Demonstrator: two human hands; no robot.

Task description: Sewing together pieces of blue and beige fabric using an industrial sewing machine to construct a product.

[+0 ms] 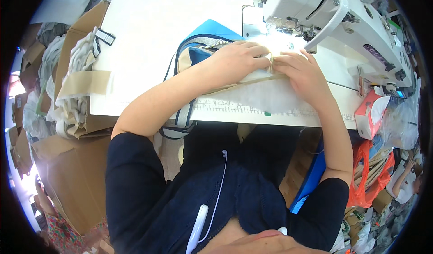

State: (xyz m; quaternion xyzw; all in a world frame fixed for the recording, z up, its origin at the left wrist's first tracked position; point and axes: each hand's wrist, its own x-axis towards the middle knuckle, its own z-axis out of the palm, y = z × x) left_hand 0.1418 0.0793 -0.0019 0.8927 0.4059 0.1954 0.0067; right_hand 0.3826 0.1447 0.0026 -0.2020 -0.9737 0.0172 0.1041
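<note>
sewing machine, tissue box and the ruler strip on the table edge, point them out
sewing machine [343, 15], head view, on its white arm
tissue box [367, 118], head view, on its red side
ruler strip [234, 107], head view, on its marked middle stretch

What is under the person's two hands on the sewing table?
Beige fabric lies under the left hand and right hand, beside blue fabric. The stitching spot is hidden by glare.

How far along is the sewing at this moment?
Done: the blue and beige fabric piece already has its striped strap, which hangs over the table edge. In hand: the left hand and right hand press a beige edge flat beside the sewing machine needle area. Left: how much seam remains is hidden by glare.
</note>
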